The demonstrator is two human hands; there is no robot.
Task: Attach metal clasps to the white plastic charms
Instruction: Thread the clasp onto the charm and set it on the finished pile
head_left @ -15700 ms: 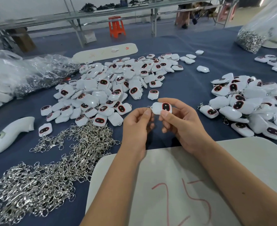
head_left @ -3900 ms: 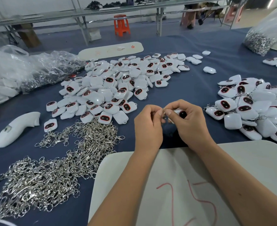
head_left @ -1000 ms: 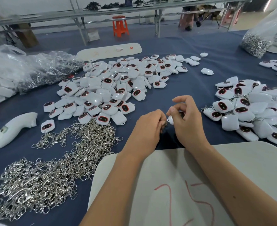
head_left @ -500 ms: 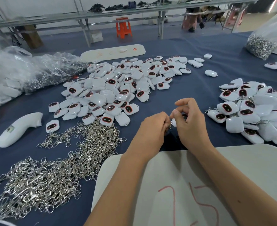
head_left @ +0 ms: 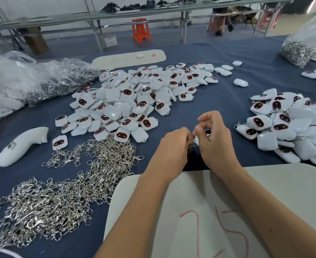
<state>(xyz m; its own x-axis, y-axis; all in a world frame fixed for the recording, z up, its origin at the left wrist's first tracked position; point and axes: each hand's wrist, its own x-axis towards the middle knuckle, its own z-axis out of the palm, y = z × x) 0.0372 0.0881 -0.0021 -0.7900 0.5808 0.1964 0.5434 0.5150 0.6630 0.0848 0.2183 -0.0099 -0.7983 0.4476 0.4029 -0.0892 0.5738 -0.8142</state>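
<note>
Both hands up over the blue table [head_left: 209, 101], centre of view. Right hand [head_left: 215, 144] pinches one white charm [head_left: 197, 140]; it's mostly hidden behind my fingers, only a sliver of white and the dark face shows. Left hand [head_left: 174, 146] is curled, fingertips pinching a metal clasp [head_left: 192, 145] right at the charm's edge; can't tell if the ring is through the loop yet.

Handling guess: the charm is a light, hard, glossy shell, likely slippery, so grip the flat faces near the loop corner, not the rounded edges. The clasp is small, stiff and springy; hold it by the body and leave the ring end free.

Stock: the loose clasp pile [head_left: 60, 192] at 8 o'clock from my hands, the bare charm pile [head_left: 134, 101] at 11, the finished pile [head_left: 287, 125] at 3. White board [head_left: 265, 183] under my forearms at 6.
</note>
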